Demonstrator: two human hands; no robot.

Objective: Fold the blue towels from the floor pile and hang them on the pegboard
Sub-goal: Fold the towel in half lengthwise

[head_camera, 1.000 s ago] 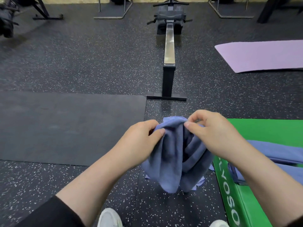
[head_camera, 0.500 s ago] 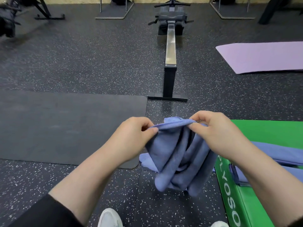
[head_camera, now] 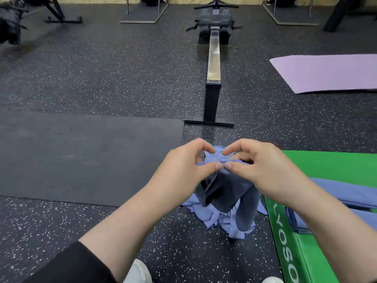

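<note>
While the person stands over the speckled rubber floor, white shoe tips showing at six o'clock, both bare forearms reach forward and meet at the middle. The left hand and the right hand sit thumb to thumb, each pinching the top edge of one blue towel, which hangs bunched and twisted from their fingers. Its lower end trails down onto the floor pile of paler blue cloth just beneath, at about five o'clock from the hands.

At three to four o'clock lies a green mat with white lettering on its side, and on it rest flat blue towels that look already folded. At nine o'clock a dark mat lies flat on the floor. Farther out at twelve o'clock stands a rowing machine, rail pointing this way, and at two o'clock a lilac mat. No pegboard is in sight.

To my eye the step in hand is finding the towel's edge, the start of a fold and not the fold itself. The next move, I would judge, calls for the two hands to slide apart along that edge to its corners, lifting so the cloth drops open and clears the pile. The risk is dragging a second towel up with it.
</note>
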